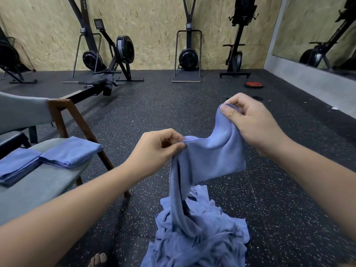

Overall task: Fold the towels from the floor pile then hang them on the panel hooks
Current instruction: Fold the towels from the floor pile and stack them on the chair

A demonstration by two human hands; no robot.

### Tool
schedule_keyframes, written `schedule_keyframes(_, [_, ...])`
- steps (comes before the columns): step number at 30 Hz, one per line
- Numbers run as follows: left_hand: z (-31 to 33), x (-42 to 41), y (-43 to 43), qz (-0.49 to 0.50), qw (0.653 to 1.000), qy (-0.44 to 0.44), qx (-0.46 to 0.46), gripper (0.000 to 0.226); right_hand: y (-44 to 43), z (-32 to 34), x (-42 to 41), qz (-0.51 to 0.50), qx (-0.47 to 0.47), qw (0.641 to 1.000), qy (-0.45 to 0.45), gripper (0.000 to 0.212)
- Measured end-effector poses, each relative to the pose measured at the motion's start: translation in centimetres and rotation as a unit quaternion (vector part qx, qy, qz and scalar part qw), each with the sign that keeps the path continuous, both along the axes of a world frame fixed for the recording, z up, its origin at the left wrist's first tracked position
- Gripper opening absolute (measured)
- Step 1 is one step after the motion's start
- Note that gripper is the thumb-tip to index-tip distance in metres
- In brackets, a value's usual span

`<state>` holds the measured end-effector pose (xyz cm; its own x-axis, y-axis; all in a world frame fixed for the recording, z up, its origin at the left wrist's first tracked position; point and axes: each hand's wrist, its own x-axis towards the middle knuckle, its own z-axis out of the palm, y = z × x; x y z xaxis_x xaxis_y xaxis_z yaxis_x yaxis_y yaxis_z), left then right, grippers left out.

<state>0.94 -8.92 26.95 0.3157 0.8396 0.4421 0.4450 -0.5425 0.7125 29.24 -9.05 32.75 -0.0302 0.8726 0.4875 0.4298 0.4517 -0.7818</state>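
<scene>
The blue cloth towel (210, 151) hangs between both hands, its lower end trailing into the crumpled pile of blue towels (198, 239) on the black speckled floor (134, 112). The left hand (159, 149) pinches its top edge; the right hand (248, 120) pinches a corner higher up. Folding seems just begun: next, the left hand should find the other corner and pull the edge taut. Two folded blue towels (69, 153) lie on the grey cushioned worktop (38, 189) nearby.

grey chair (38, 189) left | rowing machine (125, 48) by wall | red weight plate (254, 85) on floor | mirror (308, 26) right
</scene>
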Motion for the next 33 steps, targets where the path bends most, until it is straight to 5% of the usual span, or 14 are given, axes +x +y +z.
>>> schedule_keyframes(7, [2.2,1.1,-1.8,-0.03,0.998,0.037,0.036,0.012,-2.0,-1.5,-3.7,0.134,-0.092,0.963,-0.213,0.037])
schedule_keyframes(12, [2.2,0.8,-2.3,-0.032,0.993,0.095,0.064,0.013,-1.7,-1.9,-4.0,0.137,-0.092,0.954,-0.251,0.009])
schedule_keyframes(27, [-0.4,2.8,-3.4,0.023,0.998,-0.018,0.049,0.023,-1.6,-1.4,-4.0,0.095,-0.075,0.978,-0.167,0.013])
schedule_keyframes(33, [-1.1,3.3,-3.5,0.017,0.999,0.009,0.049,0.017,-1.8,-1.1,-3.9,0.081,-0.082,0.977,-0.177,0.009])
